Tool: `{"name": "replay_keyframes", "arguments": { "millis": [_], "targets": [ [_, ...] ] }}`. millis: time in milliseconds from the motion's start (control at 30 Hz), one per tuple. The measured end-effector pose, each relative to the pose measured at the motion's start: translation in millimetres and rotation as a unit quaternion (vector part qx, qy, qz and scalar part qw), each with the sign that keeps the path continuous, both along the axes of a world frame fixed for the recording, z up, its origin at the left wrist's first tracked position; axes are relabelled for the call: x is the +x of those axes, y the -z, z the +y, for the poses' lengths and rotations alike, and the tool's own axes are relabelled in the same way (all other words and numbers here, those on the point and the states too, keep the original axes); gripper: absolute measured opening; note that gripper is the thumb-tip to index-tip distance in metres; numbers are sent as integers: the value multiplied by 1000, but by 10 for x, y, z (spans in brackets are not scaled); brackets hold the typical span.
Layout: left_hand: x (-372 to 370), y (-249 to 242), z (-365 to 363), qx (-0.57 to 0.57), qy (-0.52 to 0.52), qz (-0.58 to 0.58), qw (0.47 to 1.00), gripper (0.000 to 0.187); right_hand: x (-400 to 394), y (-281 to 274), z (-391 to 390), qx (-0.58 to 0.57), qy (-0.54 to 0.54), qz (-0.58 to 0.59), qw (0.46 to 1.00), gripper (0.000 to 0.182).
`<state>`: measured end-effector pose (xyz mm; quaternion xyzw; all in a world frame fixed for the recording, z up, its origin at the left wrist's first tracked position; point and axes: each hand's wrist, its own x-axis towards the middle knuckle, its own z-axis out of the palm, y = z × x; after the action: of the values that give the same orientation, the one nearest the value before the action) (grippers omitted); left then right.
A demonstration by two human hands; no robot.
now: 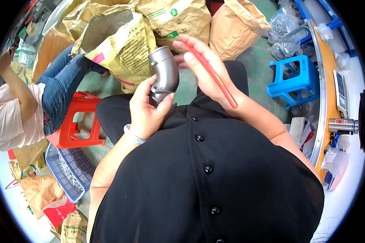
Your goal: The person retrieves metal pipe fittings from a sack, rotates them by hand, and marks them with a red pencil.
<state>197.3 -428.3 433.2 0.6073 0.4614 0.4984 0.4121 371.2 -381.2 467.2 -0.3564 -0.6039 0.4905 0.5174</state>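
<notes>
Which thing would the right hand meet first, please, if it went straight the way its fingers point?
Probably the sack with green print ahead of the right hand; the metal elbow looks slightly off that line, though depth is unclear.

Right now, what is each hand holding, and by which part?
The left hand holds the grey pipe elbow by its lower end; the right hand, the red stick near its upper end.
</notes>
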Motion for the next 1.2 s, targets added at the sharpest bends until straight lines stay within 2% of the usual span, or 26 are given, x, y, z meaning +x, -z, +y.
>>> {"name": "replay_keyframes", "arguments": {
  "millis": [133,233,267,300,367,467,667,1067,1200],
  "targets": [
    [-4,1,-14,-18,1,-24,1000,51,46,-194,-65,86,60,5,994,34],
    [1,-2,-22,-33,7,-29,999,51,145,-355,-59,212,-39,-126,968,23],
    [3,-8,-25,-39,9,-31,999,51,110,-310,-84,161,-63,-82,981,16],
    [5,-14,-24,-35,11,-28,999,51,102,-318,-95,171,-75,-101,977,13],
    [5,-19,-22,-27,13,-20,999,51,46,-358,-154,96,-64,-118,986,11],
    [0,-17,-26,-28,14,-16,999,51,27,-375,-126,101,-73,-163,979,11],
    [-17,-4,-25,-6,-2,26,1000,50,4,-360,-85,98,-101,-175,974,12],
    [-41,-113,-4,146,-20,190,971,50,-31,-315,-82,132,-96,-191,968,13],
    [-42,-105,5,161,-19,201,966,51,-38,-321,-71,144,-100,-199,964,13]
  ]
}}
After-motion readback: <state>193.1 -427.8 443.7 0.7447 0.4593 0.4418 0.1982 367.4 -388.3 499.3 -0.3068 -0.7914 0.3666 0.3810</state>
